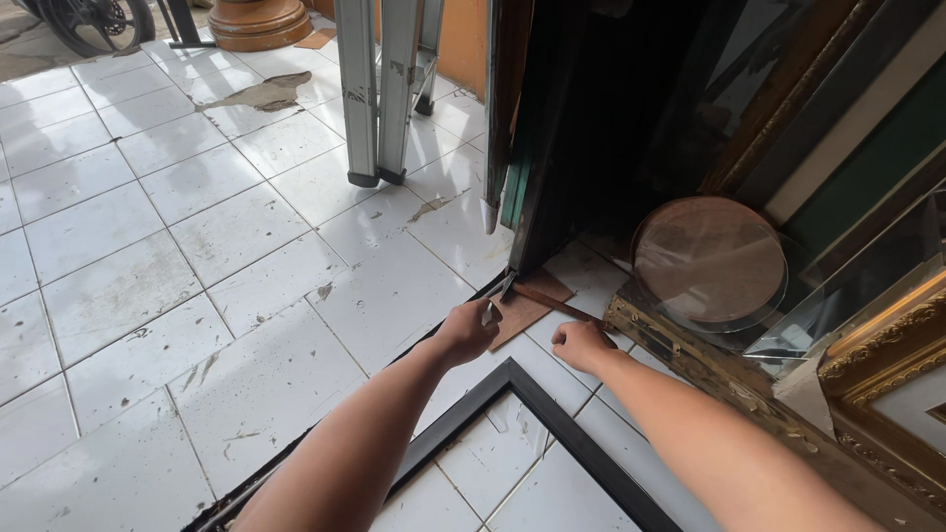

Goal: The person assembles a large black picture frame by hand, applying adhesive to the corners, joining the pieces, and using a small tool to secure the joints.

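Left hand (467, 330): closed on a thin blade-like tool (496, 296) at the brown board (527, 303).
Right hand (581, 345): fisted on a thin wooden strip (552, 302).
Progress: strip laid across the board; cutting cannot be told; black frame (537, 404) lies on tiled floor (148, 246).

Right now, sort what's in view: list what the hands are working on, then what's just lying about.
In hand:
left hand on a thin tool
right hand on a brown wood strip
brown board piece beneath
black frame

Lying about:
metal ladder
round glass pane
gilt frames
white tiled floor
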